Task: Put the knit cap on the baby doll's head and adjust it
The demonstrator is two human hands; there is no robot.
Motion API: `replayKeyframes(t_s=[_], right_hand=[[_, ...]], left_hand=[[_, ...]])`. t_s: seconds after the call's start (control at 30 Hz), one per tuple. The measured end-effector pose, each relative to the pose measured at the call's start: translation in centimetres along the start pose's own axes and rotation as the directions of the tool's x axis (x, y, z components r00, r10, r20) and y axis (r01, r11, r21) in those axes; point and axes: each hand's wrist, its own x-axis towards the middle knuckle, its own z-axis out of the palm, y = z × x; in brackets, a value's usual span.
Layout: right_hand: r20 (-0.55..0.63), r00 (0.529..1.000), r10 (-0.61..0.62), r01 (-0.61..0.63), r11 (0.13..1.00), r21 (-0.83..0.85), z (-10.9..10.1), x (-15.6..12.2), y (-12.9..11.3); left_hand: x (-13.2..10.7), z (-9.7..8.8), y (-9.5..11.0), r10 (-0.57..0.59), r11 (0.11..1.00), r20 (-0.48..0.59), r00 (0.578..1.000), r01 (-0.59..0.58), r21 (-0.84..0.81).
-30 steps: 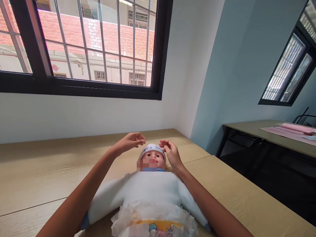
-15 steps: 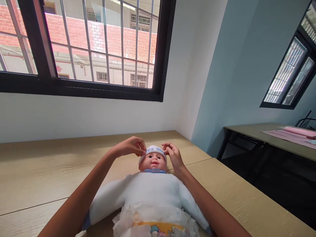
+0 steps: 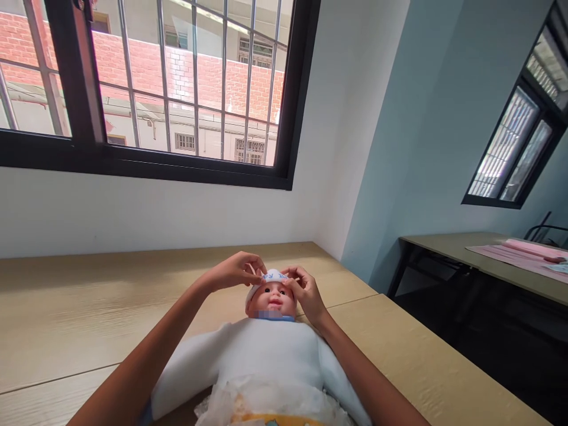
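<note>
A baby doll (image 3: 274, 299) lies on its back on the wooden table, its head towards the window. It wears a white hat (image 3: 273, 275) with blue lettering, a white long-sleeved top (image 3: 270, 349) with a blue collar, and a diaper (image 3: 266, 402) with a coloured print, cut off by the bottom edge. My left hand (image 3: 239, 271) pinches the hat's brim at the left of the forehead. On the other side, my right hand (image 3: 305, 289) has its fingers closed on the brim at the right. Between my hands part of the lettering shows.
The light wooden table (image 3: 110, 313) meets a white wall under a barred window (image 3: 190, 89). Its right edge runs down beside my right arm. A second table (image 3: 435, 242) with pink cloth (image 3: 515, 251) stands further right, against a blue wall.
My fingers have moved inward along the hat's brim, the right ones nearer the middle of the forehead, covering more lettering. The camera view has shifted slightly.
</note>
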Motion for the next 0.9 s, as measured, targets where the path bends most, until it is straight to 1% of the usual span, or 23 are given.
replayKeyframes(t_s=[0.13, 0.23, 0.3, 0.4, 0.53, 0.63, 0.77, 0.9], right_hand=[[0.006, 1.000, 0.001, -0.001, 1.000, 0.010, 0.2, 0.0, 0.0], [0.005, 1.000, 0.017, -0.017, 0.999, 0.047, 0.2, 0.1, -0.1], [0.005, 0.999, 0.032, -0.032, 0.997, 0.066, 0.2, 0.1, -0.1], [0.016, 0.999, 0.045, -0.046, 0.995, 0.092, 0.2, 0.2, 0.0], [0.045, 0.998, 0.053, -0.059, 0.989, 0.133, 0.3, 0.1, -0.2], [0.044, 0.997, 0.067, -0.073, 0.985, 0.155, 0.5, 0.0, -0.3], [0.056, 0.996, 0.074, -0.083, 0.981, 0.175, 0.6, -0.1, -0.3], [0.034, 0.998, 0.051, -0.056, 0.982, 0.178, 0.5, 0.0, 0.1]], left_hand=[[0.3, 0.6, 0.0, 0.044, 0.996, -0.056, 0.997, -0.040, 0.080], [0.5, 1.2, -0.1, 0.063, 0.993, -0.100, 0.993, -0.052, 0.104], [0.6, 1.5, -0.2, 0.049, 0.994, -0.129, 0.990, -0.036, 0.100], [0.6, 2.0, 0.0, -0.015, 0.997, -0.160, 0.987, 0.027, 0.072], [0.5, 2.3, 0.3, -0.086, 0.996, -0.155, 0.984, 0.088, 0.012], [0.5, 2.4, 0.6, -0.103, 0.995, -0.139, 0.985, 0.104, 0.002], [0.5, 2.5, 0.7, -0.117, 0.993, -0.157, 0.981, 0.120, 0.010], [0.6, 2.5, 0.5, -0.126, 0.991, -0.142, 0.982, 0.130, 0.024]])
